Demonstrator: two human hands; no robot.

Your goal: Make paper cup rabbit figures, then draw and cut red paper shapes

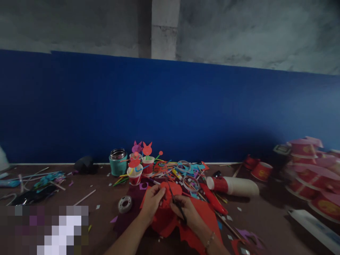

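Observation:
My left hand (152, 204) pinches a rounded piece of red paper (175, 187) at its left side. My right hand (188, 209) is closed on dark-handled scissors (181, 211), whose thin blades point up and left across the red paper. It is hard to see whether the blades are apart. More red paper (204, 214) with cut edges lies under and beside both hands, over a dark purple sheet (130, 216).
Behind the hands stand paper cups (135, 176) with cut-out figures, a teal jar (118, 163) and a pile of coloured strips (172, 168). A tape roll (124, 204) lies left; stacked cups (233, 186) lie right. Red-and-pink paper-cup constructions (305, 170) stand far right.

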